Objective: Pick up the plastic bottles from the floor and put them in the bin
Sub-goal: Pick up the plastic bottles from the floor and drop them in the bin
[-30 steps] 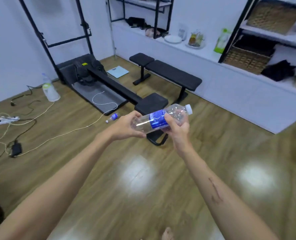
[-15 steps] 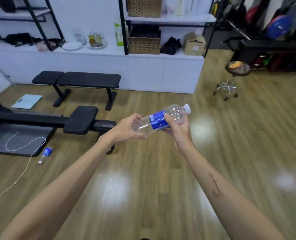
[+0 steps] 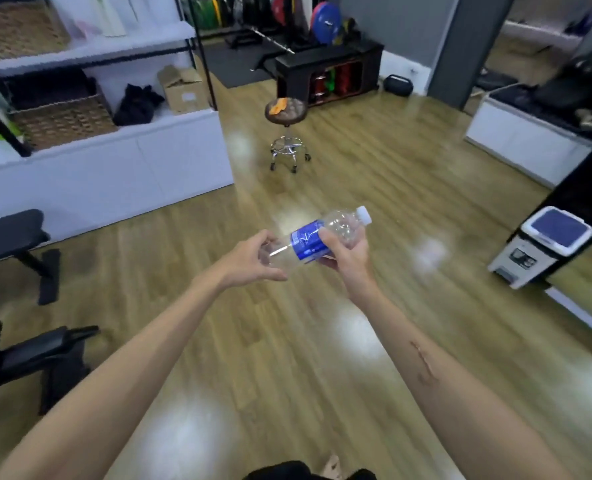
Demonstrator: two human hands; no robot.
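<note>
A: Room first. Wood floor (image 3: 374, 202) with glare patches. White low cabinet (image 3: 114, 174) along the left, wicker basket (image 3: 62, 123) and cardboard box (image 3: 182, 88) on its top. Black bench (image 3: 10, 237) at the left edge.

B: Right side?

A: White bin (image 3: 543, 247) with a grey-blue lid, standing on the floor against a black unit, well apart from the hands. Round stool (image 3: 287, 133) on chrome castors mid-room, something orange on its seat.

B: The bottle?

A: Plastic bottle (image 3: 317, 240) held in the air in front of the person, above the floor, tilted, cap end up and to the right. Clear, crinkled walls; looks empty. Blue label round the middle with white print, too blurred to read. White cap (image 3: 363, 213) screwed on.

B: Hands?

A: Left hand (image 3: 253, 258) grips the base end, fingers curled round it. Right hand (image 3: 348, 251) grips from below near the shoulder, thumb lying over the label. Both arms bare, stretched forward.

B: Smaller still?

A: A dark scratch mark on the right forearm (image 3: 426, 368).
</note>
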